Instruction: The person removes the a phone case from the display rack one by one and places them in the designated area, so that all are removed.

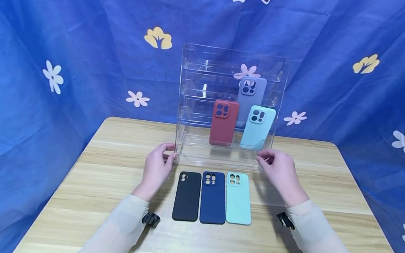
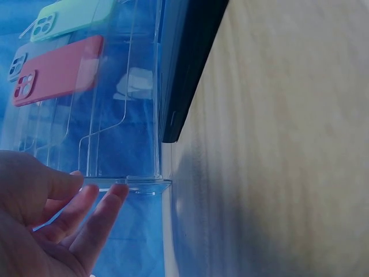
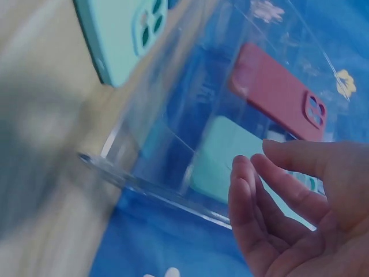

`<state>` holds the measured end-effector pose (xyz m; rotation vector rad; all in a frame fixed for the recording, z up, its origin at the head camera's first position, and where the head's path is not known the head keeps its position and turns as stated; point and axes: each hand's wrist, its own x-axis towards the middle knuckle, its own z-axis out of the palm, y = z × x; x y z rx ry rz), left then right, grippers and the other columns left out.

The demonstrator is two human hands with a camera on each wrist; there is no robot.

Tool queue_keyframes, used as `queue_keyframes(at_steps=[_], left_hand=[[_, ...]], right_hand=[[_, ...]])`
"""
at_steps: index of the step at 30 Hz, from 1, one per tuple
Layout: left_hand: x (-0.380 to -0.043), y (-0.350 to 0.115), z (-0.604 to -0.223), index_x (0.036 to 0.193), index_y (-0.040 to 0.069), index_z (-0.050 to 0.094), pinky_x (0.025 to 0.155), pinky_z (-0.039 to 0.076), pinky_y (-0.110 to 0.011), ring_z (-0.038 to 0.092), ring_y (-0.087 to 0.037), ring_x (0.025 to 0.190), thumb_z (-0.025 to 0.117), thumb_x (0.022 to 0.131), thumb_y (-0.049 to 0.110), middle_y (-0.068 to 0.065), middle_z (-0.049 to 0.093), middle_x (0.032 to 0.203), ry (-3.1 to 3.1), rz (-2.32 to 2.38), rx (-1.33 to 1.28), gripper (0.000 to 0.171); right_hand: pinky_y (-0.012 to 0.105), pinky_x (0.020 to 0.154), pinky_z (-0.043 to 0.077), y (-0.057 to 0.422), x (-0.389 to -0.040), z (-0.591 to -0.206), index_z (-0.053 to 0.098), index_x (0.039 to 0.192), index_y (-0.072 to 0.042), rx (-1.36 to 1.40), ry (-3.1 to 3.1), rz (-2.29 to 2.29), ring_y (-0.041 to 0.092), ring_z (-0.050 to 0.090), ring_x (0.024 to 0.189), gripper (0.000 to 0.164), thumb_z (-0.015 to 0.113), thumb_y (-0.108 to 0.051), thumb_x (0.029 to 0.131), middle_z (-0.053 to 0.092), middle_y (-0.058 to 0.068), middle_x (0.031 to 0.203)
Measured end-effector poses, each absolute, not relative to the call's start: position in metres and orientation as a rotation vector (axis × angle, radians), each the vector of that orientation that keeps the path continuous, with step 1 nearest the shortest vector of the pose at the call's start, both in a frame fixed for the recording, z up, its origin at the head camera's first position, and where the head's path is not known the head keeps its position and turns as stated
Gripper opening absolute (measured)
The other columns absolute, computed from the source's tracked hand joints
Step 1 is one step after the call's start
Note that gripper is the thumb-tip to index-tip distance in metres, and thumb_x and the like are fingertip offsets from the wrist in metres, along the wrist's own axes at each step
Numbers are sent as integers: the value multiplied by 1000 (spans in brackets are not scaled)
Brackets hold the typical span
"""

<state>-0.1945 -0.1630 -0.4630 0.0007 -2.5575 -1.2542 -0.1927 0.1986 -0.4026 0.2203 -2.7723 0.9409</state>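
A clear acrylic display rack [image 1: 200,152] with stepped tiers stands upright on the table. My left hand [image 1: 157,166] is at its lower left side, thumb and fingertips right at the side edge with the fingers loosely bent. At the lower right corner is my right hand [image 1: 281,170], its thumb and fingers also loosely bent and a small gap between them in the right wrist view. A red phone case [image 1: 223,126] and a light aqua phone case [image 1: 258,127] lean on a lower tier. Behind them, higher up, leans a lavender phone case [image 1: 253,94].
Flat before the rack lie a black phone case [image 1: 187,198], a navy phone case [image 1: 213,201] and a mint phone case [image 1: 239,203], side by side. The wooden table [image 1: 113,175] ends at a blue flowered curtain [image 1: 104,55] behind the rack.
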Motion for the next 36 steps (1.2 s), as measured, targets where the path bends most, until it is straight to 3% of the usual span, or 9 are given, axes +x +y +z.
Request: queue_keyframes(at_steps=[9, 15, 20, 22, 24, 30, 32, 36], left_hand=[[-194, -164, -463, 125, 7, 68, 74, 64, -42, 76, -26, 87, 69, 97, 7, -10, 72, 123, -2559, -1246, 2, 27], [-193, -165, -465, 124, 7, 69, 73, 64, -41, 76, -26, 87, 69, 97, 8, -9, 72, 123, -2558, -1239, 4, 27], [-194, -164, -465, 125, 7, 68, 72, 64, -40, 76, -25, 87, 69, 98, 9, -9, 72, 123, -2562, -1235, -4, 27], [-195, -164, -464, 125, 8, 68, 72, 64, -40, 76, -25, 87, 69, 98, 9, -9, 72, 123, -2559, -1241, -5, 27], [-195, -163, -464, 125, 8, 68, 71, 64, -40, 76, -25, 87, 69, 98, 9, -9, 72, 123, -2557, -1242, -4, 27], [-195, -164, -463, 124, 8, 68, 72, 64, -40, 76, -26, 87, 69, 98, 8, -9, 72, 123, -2553, -1241, -9, 27], [-195, -164, -463, 124, 7, 68, 73, 64, -41, 76, -26, 87, 69, 98, 8, -10, 72, 122, -2551, -1239, -14, 27], [-194, -164, -464, 124, 6, 68, 73, 64, -40, 76, -26, 87, 69, 97, 7, -11, 72, 122, -2552, -1235, -19, 27]], right_hand=[[20, 61, 50, 203, -210, -379, 78, 105, -4, 235, -2553, 913, 19, 63, 71, 14, 74, -12, 94, 74, 9, 87], [25, 77, 55, 206, -227, -372, 79, 104, -2, 344, -2286, 866, 24, 69, 81, 15, 79, -5, 89, 74, 12, 100], [9, 83, 49, 212, -238, -366, 80, 103, -1, 338, -2185, 879, 25, 70, 87, 17, 79, -1, 87, 74, 13, 105], [8, 84, 47, 214, -241, -363, 79, 104, -1, 333, -2174, 888, 26, 69, 89, 17, 79, -1, 87, 74, 14, 108], [11, 84, 48, 215, -244, -360, 79, 105, -1, 327, -2175, 895, 27, 69, 92, 19, 79, 0, 86, 75, 14, 110], [35, 82, 58, 217, -251, -351, 79, 108, -2, 271, -2227, 878, 29, 71, 95, 21, 80, -6, 87, 75, 13, 115], [37, 81, 59, 218, -254, -350, 79, 109, -3, 253, -2243, 875, 30, 71, 96, 22, 80, -7, 88, 74, 13, 116], [20, 78, 56, 219, -258, -349, 79, 110, -5, 230, -2270, 868, 29, 71, 95, 22, 80, -9, 89, 73, 12, 117]])
